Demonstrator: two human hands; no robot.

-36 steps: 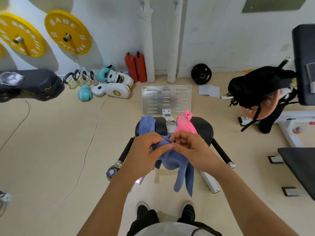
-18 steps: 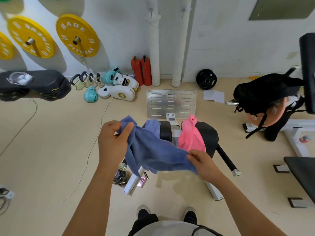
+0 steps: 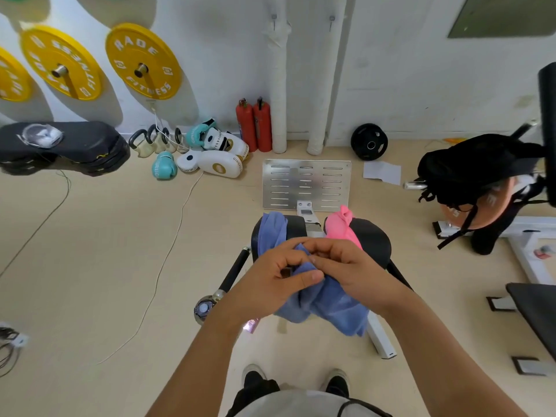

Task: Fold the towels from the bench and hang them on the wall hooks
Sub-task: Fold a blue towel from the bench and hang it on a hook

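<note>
Blue towel (image 3: 328,299): held between both hands, in front of the person's chest and above the bench; its upper edge is bunched inside the fingers, and the rest hangs below the hands in two loose lobes. The gathered top is covered by the knuckles, so how the cloth is folded cannot be told.

Left hand (image 3: 279,275): palm down, fingers curled, thumb laid flat across the cloth, grasping the towel's top.

Right hand (image 3: 349,266): touching the left, fingers curled inward over the same bunch, gripping it; its fingertips are hidden behind the left hand's knuckles.

Second blue towel (image 3: 270,233): just beyond the left hand, draped over the bench's far end; its lower part is hidden by that hand.

Pink towel (image 3: 343,227): just beyond the right hand, lying bunched on the bench; its near end is covered by that hand.

Bench (image 3: 373,242): black pad under and beyond the hands, mostly blocked by hands and towels.

Hooks (image 3: 273,18): two, far beyond the hands, high on the wall, small and hard to make out.

Metal plate (image 3: 307,185): on the floor beyond the bench.

Yellow plates (image 3: 141,61): on the wall far to the left; the leftmost is cut off by the frame edge.
</note>
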